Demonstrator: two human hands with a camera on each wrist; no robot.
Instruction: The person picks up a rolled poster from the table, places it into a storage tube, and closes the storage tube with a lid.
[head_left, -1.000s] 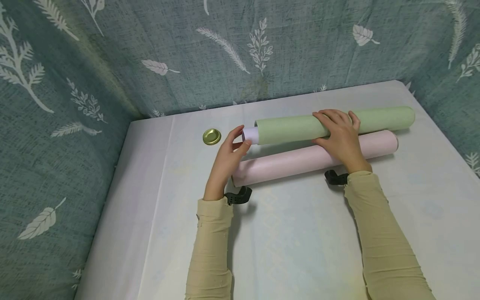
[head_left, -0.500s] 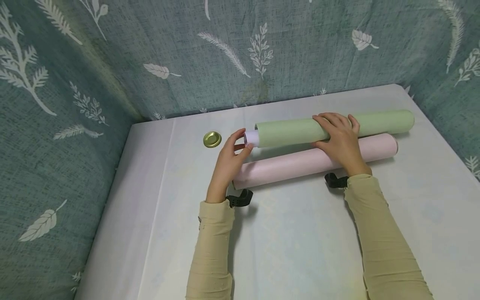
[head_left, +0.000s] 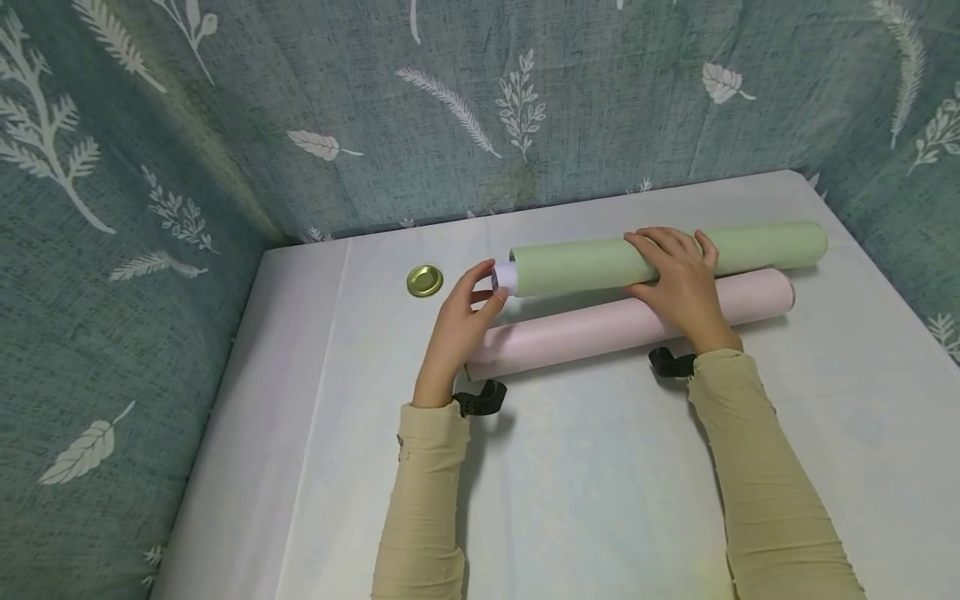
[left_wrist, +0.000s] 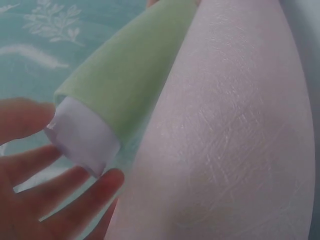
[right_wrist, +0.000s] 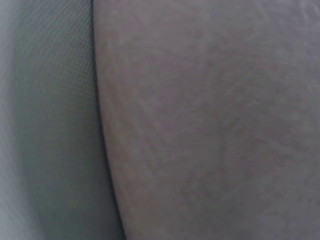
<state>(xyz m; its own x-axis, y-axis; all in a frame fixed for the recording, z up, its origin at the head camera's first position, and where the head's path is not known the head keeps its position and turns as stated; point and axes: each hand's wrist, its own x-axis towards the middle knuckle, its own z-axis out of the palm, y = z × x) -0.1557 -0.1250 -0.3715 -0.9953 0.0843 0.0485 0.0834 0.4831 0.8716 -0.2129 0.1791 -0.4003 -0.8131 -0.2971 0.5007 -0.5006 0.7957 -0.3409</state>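
My left hand (head_left: 452, 329) pinches the rim of a pale lavender paper roll (head_left: 506, 277), whose short end sticks out of the left opening of a green tube (head_left: 573, 268). In the left wrist view, the thumb and fingertips lie around the end of the roll (left_wrist: 85, 135). My right hand (head_left: 684, 283) grips the green tube past its middle, fingers over the top and thumb on the near side. In front of it, a pink tube (head_left: 570, 335) lies slightly slanted on the table, passing under my right hand. The rest of the lavender roll is hidden inside the green tube.
A round gold lid (head_left: 425, 281) lies left of the tubes on the white table (head_left: 585, 483). Behind and beside the table hang green curtains (head_left: 450, 167) with white leaf prints. The pink tube (right_wrist: 215, 120) fills most of the right wrist view.
The lavender roll has slid slightly right into the green tube, so less of it shows, and my left hand has moved with it. My right hand keeps its hold.
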